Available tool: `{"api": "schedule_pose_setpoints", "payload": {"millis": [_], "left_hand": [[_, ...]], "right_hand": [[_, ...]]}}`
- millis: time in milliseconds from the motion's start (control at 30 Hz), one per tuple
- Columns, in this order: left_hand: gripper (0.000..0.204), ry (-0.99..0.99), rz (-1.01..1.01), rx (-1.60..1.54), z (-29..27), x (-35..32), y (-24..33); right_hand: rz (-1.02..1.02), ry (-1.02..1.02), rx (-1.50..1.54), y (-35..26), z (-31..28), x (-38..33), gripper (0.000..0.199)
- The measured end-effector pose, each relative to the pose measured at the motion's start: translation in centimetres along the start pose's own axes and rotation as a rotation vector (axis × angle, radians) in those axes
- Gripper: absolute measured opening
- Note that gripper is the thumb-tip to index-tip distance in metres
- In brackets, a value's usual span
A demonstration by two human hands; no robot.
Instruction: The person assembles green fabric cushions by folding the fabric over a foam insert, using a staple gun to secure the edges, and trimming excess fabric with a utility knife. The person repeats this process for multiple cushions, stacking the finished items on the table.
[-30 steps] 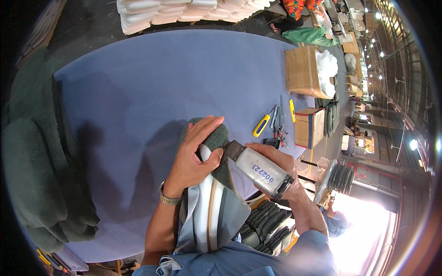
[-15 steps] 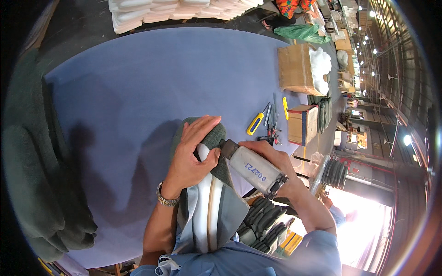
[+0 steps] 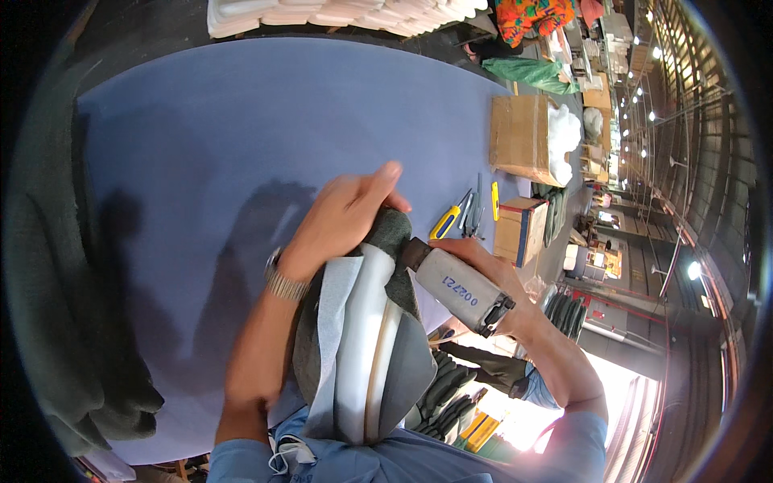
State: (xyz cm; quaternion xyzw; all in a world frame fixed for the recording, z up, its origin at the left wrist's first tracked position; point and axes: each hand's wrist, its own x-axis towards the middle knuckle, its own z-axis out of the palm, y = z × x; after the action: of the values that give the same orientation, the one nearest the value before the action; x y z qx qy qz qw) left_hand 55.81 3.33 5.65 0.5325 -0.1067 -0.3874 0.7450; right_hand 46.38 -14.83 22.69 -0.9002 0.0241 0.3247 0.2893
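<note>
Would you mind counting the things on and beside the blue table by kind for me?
Hand tools by the table edge:
Yellow-handled knives: 2
Pliers: 1

Cardboard boxes: 2
Grey power tool in the right hand: 1
Padded fabric piece under the left hand: 1
Wristwatch: 1

Total: 8

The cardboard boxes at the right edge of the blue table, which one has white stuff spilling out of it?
The larger, farther cardboard box, plain brown, with white filling bulging from its right side. The smaller box nearer the right hand has a blue stripe and no filling showing.
</note>
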Motion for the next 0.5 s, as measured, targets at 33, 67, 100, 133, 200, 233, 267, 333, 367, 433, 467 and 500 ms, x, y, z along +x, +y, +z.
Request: {"api": "schedule_pose_setpoints", "payload": {"millis": [33, 67, 100, 133, 200, 233, 267, 333, 367, 433, 467, 500], "left_hand": [[0.063, -0.019, -0.012, 0.126, 0.1, 1.3, 0.2], [0.072, -0.037, -0.026, 0.252, 0.7, 2.8, -0.5], [0.08, -0.066, -0.041, 0.383, 1.3, 3.9, -1.3], [0.078, -0.099, -0.034, 0.286, 1.8, 3.9, -2.0], [0.073, -0.006, 0.04, 0.35, 2.7, 2.4, -3.4], [0.07, 0.036, 0.074, 0.377, 3.0, 1.9, -3.8], [0.06, 0.081, 0.134, 0.359, 3.1, 2.0, -4.0], [0.055, 0.177, 0.273, 0.355, 3.7, 1.6, -4.3], [0.053, 0.225, 0.342, 0.352, 3.9, 1.5, -4.4], [0.049, 0.24, 0.425, 0.315, 3.9, 1.6, -4.8], [0.047, 0.248, 0.466, 0.296, 3.9, 1.6, -4.9], [0.047, 0.245, 0.446, 0.289, 3.9, 1.4, -4.8]], "right_hand": [[0.001, 0.001, 0.01, 0.0, 0.0, 0.0, 0.08], [0.0, 0.003, 0.02, -0.2, 0.0, 0.0, 0.08], [0.039, 0.003, 0.019, -0.4, 0.0, -0.1, 0.08], [0.074, 0.006, 0.018, -0.5, 0.1, -0.2, 0.079], [0.037, 0.026, -0.002, -0.5, 0.0, -0.3, 0.08], [-0.035, 0.043, -0.021, -0.3, 0.0, -0.2, 0.08], [-0.107, 0.06, -0.041, -0.3, 0.0, -0.2, 0.081], [-0.038, 0.018, -0.033, -0.5, -0.4, 0.0, 0.08], [-0.003, -0.003, -0.029, -0.8, -0.6, 0.1, 0.08], [-0.091, 0.001, -0.145, -1.2, -1.1, 0.6, 0.082], [-0.135, 0.002, -0.203, -1.3, -1.2, 0.9, 0.083], [-0.094, -0.01, -0.129, -0.9, -1.1, 0.9, 0.084]]}}
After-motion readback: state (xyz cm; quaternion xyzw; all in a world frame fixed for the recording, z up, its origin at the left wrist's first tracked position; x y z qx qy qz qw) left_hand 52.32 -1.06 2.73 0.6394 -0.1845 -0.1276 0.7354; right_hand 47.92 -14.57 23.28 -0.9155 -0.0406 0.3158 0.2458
